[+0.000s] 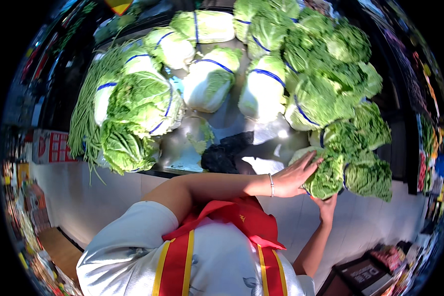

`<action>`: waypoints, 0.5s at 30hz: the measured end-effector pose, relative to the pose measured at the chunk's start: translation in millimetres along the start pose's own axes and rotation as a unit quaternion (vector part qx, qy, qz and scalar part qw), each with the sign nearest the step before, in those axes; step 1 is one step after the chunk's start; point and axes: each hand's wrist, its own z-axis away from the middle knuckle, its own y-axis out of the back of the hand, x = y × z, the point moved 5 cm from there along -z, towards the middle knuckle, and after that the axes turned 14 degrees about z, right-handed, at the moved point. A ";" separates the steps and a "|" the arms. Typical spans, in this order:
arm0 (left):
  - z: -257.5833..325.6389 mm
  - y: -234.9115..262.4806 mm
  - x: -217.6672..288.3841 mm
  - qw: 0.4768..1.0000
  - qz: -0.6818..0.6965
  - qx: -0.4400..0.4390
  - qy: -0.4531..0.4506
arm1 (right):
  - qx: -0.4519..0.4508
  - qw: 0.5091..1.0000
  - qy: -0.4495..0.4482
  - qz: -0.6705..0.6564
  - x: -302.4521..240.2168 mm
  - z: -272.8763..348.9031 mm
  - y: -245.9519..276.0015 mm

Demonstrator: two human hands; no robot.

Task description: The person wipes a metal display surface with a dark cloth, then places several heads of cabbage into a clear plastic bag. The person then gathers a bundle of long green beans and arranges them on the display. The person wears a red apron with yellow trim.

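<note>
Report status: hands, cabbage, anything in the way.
Left hand on a cabbage, right hand at its near end. Other cabbages crowd it. Black bag left of hands, touching neither.

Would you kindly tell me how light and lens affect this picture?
In the head view, harsh light washes out the central napa cabbage, and glare whitens patches of the counter; in the same view, the left hand shows clearly, while fisheye distortion bends the goods along the left rim, their details hard to read.
</note>
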 end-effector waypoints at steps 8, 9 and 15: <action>45.8 68.0 -26.2 0.998 0.043 0.022 0.037 | 0.083 0.995 -0.033 -0.048 -0.9 20.8 -6.5; 57.4 83.0 -34.0 0.997 0.052 0.037 0.049 | 0.094 0.993 -0.015 -0.068 -1.3 23.3 -9.4; 119.0 178.7 -96.7 0.960 -0.002 0.240 0.145 | 0.262 0.939 -0.020 -0.222 58.6 66.1 -50.5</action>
